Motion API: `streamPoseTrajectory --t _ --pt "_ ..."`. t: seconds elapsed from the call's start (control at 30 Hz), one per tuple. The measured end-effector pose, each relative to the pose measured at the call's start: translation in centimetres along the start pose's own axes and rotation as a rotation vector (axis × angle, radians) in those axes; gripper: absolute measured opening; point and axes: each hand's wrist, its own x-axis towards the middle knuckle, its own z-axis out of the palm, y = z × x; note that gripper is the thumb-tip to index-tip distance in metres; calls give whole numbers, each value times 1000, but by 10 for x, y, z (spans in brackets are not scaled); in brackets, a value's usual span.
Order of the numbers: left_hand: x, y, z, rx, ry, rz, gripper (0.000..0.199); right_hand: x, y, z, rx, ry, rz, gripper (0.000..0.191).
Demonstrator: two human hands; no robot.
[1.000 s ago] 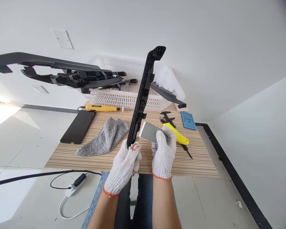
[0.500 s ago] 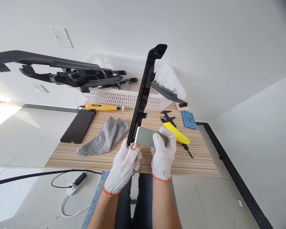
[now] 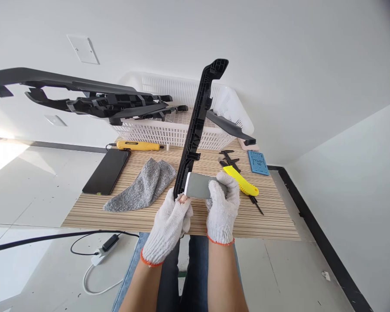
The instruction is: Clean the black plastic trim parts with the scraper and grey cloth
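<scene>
Both hands wear white knitted gloves with orange cuffs. My left hand point(image 3: 169, 221) is closed round the lower end of a long black plastic trim piece point(image 3: 196, 125), its ribbed inner side facing me; a bare fingertip shows through the glove. My right hand point(image 3: 223, 208) grips a flat grey sanding block point(image 3: 199, 186) with a white edge, whose left end meets the trim near my left thumb. Just beyond the right fingers lies a yellow-handled tool point(image 3: 241, 180). A grey cloth point(image 3: 144, 186) rests left of the trim.
Behind stands a white basket point(image 3: 175, 134) with black trim pieces point(image 3: 117, 102) jutting far left and one point(image 3: 230, 127) hanging right. On the table point(image 3: 263, 225) are a yellow rotary tool point(image 3: 138, 146), a dark tablet point(image 3: 107, 172), calipers point(image 3: 230, 159) and a blue card point(image 3: 258, 163). A power strip point(image 3: 100, 255) lies below.
Almost nothing differs. The camera view has shifted very slightly, and both hands keep their grips with the grey block at the trim's lower end.
</scene>
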Motion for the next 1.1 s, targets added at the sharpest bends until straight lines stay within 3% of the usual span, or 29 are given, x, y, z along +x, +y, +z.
streamPoseTrajectory --t 0.47,0.8,0.9,1.03,1.1 --pt "4 -9 -4 -5 -33 103 41 1 4 0 -45 -98 -23 42" --pt "7 -16 -7 -22 -40 68 31 4 11 1 -110 -255 -121 37" --pt "8 -15 -6 -15 -40 59 31 3 9 6 -86 -204 -130 40" --pt "6 -11 -4 4 -33 70 32 4 6 10 -28 15 -90 49" --pt "4 -9 -4 13 -20 68 32 5 4 9 37 63 -98 49"
